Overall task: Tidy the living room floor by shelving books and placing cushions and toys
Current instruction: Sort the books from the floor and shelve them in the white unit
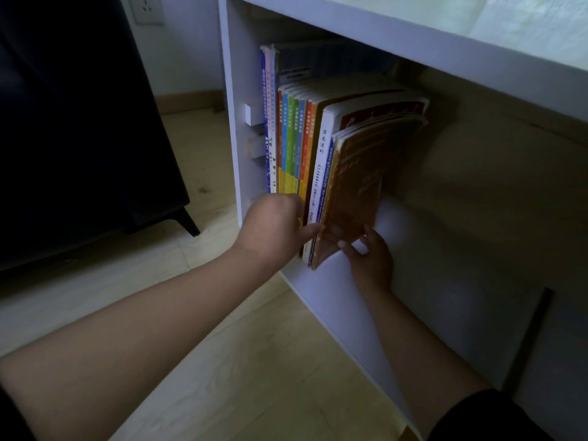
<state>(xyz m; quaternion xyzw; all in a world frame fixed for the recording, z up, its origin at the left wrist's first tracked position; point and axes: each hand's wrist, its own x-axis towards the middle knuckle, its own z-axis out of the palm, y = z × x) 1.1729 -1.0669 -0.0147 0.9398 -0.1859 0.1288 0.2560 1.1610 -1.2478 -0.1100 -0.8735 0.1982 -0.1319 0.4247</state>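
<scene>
Brown book (353,192) — gripped by right hand (370,257), touching left hand (273,229).

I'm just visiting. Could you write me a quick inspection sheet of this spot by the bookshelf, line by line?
Surface: white shelf compartment, with no books in its right part; pale wooden floor in front.
Job's things: row of books standing upright at the compartment's left; brown book leaning against the row's right end.
Clutter: nothing seen.
Hands: right hand holds the brown book at its lower edge; left hand rests against the spines, fingers mostly hidden.
Cables: nothing seen; wall socket shows no plug.
Surroundings: dark furniture on legs at the left, light wall behind it.
</scene>
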